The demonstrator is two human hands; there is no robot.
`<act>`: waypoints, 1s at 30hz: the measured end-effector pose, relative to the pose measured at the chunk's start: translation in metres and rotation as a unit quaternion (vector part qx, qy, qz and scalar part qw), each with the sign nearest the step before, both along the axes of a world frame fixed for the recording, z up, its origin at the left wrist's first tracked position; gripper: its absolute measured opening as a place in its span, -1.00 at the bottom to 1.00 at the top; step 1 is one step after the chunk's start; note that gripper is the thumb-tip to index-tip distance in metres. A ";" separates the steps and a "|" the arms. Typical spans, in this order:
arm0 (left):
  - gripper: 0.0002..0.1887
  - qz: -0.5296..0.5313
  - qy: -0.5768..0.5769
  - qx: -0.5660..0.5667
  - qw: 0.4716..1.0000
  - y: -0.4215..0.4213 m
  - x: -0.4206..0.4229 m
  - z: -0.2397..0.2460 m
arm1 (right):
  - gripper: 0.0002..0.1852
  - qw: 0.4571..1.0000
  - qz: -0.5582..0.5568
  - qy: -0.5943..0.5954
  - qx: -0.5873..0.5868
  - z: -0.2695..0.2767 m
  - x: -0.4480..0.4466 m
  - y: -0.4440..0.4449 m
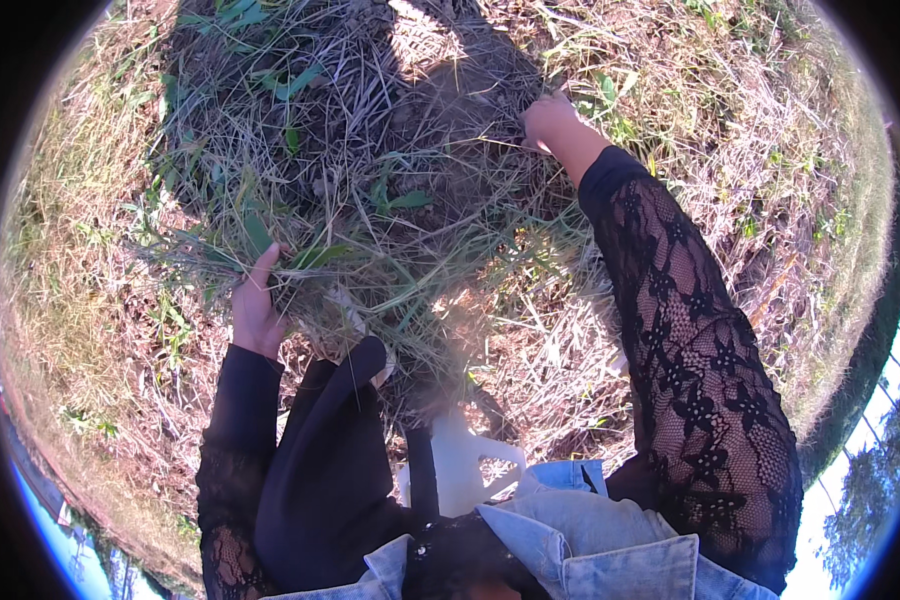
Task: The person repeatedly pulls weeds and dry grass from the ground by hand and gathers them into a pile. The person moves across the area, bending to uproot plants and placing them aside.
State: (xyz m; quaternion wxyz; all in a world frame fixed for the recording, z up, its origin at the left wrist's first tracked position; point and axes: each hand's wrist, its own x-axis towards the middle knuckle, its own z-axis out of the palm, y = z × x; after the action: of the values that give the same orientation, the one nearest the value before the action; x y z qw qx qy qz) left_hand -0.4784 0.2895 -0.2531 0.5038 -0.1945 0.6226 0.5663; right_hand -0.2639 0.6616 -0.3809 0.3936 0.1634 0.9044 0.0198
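A loose bundle of green and drying grass (217,259) with a few broad leaves is held in my left hand (259,304), its thumb lying over the stems. Long strands spread rightward from the bundle across the front of my legs. Farther out and to the right, my right hand (551,124) reaches down to the ground with its fingers curled on thin grass stalks (495,140); the fingertips are partly hidden. Between the two hands lies a shaded patch of bare soil and dry straw (450,112).
My bent knee in dark trousers (330,450) is close to my left forearm. A white plastic object (454,461) with an opening sits below me, only partly visible. Sunlit dry grass (795,187) covers the ground around. Broad-leaved green plants (292,82) grow ahead.
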 end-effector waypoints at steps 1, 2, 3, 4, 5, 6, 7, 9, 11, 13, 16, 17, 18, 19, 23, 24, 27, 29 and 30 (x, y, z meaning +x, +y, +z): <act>-0.81 -0.001 0.006 -0.006 1.000 0.000 -0.001 -0.001 | -0.66 0.999 -0.027 0.020 -0.010 -0.002 0.004 -0.002; -0.81 -0.002 0.005 -0.005 1.000 -0.001 -0.001 -0.002 | -0.68 0.998 -0.055 0.004 -0.013 -0.004 0.006 -0.004; -0.80 -0.003 0.002 0.002 1.000 -0.002 -0.002 -0.002 | -0.69 0.997 -0.078 0.002 -0.027 -0.005 0.008 -0.006; -0.79 -0.014 0.003 -0.005 1.000 -0.003 -0.002 -0.003 | -0.63 0.994 -0.104 0.014 -0.033 -0.006 0.010 -0.006; -0.79 -0.009 -0.004 -0.006 1.000 -0.003 -0.002 -0.004 | -0.65 0.988 -0.147 0.018 -0.031 -0.008 0.010 -0.006; -0.79 -0.004 -0.011 -0.007 1.000 -0.004 -0.001 -0.005 | -0.66 0.982 -0.186 0.035 -0.030 -0.009 0.012 -0.007; -0.78 0.003 -0.027 0.001 1.000 -0.005 0.000 -0.005 | -0.67 0.973 -0.223 0.053 -0.028 -0.012 0.012 -0.006; -0.78 0.004 -0.025 -0.006 1.000 -0.006 0.001 -0.005 | -0.68 0.965 -0.236 0.097 -0.064 -0.019 0.015 -0.005; -0.79 0.004 -0.029 -0.003 1.000 -0.006 0.001 -0.006 | -0.68 0.961 -0.246 0.079 -0.100 -0.028 0.018 -0.003; -0.80 0.003 -0.030 -0.005 1.000 -0.006 0.000 -0.005 | -0.65 0.950 -0.251 0.118 -0.144 -0.035 0.022 0.000; -0.80 -0.014 -0.015 0.010 1.000 -0.008 -0.003 -0.007 | -0.68 0.938 -0.266 0.112 -0.189 -0.037 0.025 0.003; -0.80 -0.005 -0.021 -0.002 1.000 -0.008 -0.003 -0.009 | -0.65 0.941 -0.241 0.127 -0.199 -0.035 0.024 0.002; -0.80 0.003 -0.029 0.000 1.000 -0.009 -0.004 -0.010 | -0.62 0.942 -0.216 0.147 -0.212 -0.031 0.023 0.000; -0.79 0.012 -0.037 0.002 0.999 -0.009 -0.003 -0.012 | -0.59 0.950 -0.190 0.138 -0.206 -0.026 0.022 -0.004; -0.80 -0.021 -0.013 -0.016 1.000 -0.006 0.005 -0.020 | -0.42 0.859 -0.457 0.179 -0.149 -0.008 0.012 -0.029; -0.80 -0.035 0.003 -0.017 0.999 -0.005 0.008 -0.022 | -0.49 0.878 -0.420 0.196 -0.121 -0.006 0.010 -0.035; -0.80 -0.065 -0.012 -0.016 0.998 -0.002 0.015 -0.024 | -0.50 0.876 -0.410 0.224 -0.123 -0.007 0.009 -0.043; -0.80 -0.075 -0.026 -0.002 0.997 -0.001 0.016 -0.022 | -0.52 0.777 -0.553 0.261 -0.150 -0.009 0.009 -0.047; -0.79 -0.074 -0.019 -0.003 0.997 0.000 0.016 -0.022 | -0.52 0.758 -0.579 0.254 -0.158 -0.009 0.009 -0.053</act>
State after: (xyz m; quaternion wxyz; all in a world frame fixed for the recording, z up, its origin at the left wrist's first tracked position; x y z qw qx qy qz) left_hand -0.4620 0.2892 -0.2747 0.5559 -0.1601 0.6269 0.5219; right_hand -0.2545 0.6088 -0.3899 0.1055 0.5908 0.6943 -0.3972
